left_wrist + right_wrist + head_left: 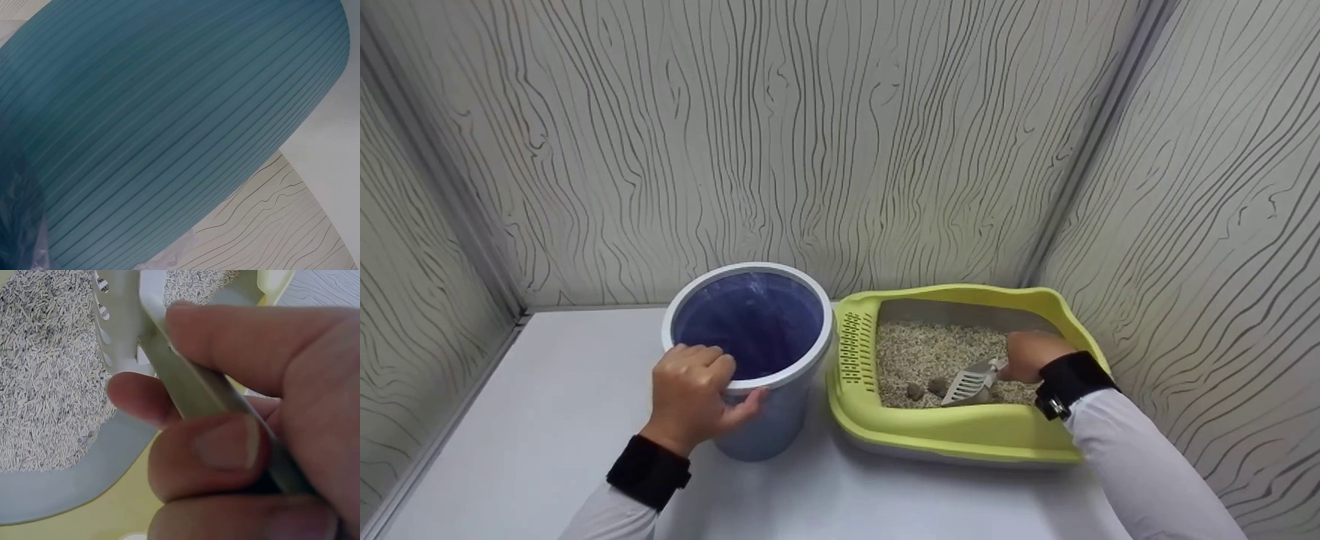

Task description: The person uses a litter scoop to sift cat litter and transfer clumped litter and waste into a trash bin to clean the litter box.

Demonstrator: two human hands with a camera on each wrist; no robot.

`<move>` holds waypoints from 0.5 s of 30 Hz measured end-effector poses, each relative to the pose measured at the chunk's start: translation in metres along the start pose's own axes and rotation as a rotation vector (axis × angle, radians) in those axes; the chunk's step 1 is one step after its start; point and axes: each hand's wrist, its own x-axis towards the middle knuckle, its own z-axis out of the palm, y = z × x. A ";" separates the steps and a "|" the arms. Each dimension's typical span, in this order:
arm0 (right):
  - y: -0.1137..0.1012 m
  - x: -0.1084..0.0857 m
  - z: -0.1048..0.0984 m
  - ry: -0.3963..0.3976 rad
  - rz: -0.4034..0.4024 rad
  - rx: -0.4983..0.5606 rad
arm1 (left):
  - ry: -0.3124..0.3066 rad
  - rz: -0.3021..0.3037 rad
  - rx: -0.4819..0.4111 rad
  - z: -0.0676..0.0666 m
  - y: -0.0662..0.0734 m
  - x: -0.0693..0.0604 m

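Observation:
My left hand (690, 394) grips the near left rim of a blue trash bin (769, 431), fingers over the white edge and thumb outside. A dark blue bag lines the bin. In the left wrist view the bin's ribbed wall (180, 118) fills most of the picture, and the hand is out of sight. With my right hand (1035, 356) I hold a pale slotted litter scoop (969, 384) by its handle, fingers wrapped round it. The scoop's head touches the litter (937, 345) inside a yellow-green litter box (952, 435). Dark clumps (915, 391) lie just left of the scoop.
The bin and litter box stand side by side on a white table (562, 405). Wood-patterned panels (780, 150) rise behind and at both sides. The box's raised rim surrounds the litter, with a perforated step (851, 349) on its left.

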 end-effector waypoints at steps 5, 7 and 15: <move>-0.002 0.003 0.003 0.013 -0.015 0.007 | 0.007 0.003 -0.003 0.001 0.000 -0.001; -0.003 0.005 0.004 0.017 -0.014 0.011 | 0.013 0.004 -0.003 0.001 0.000 -0.001; -0.005 0.012 0.004 -0.029 0.011 0.023 | 0.011 -0.002 0.003 0.001 0.000 -0.001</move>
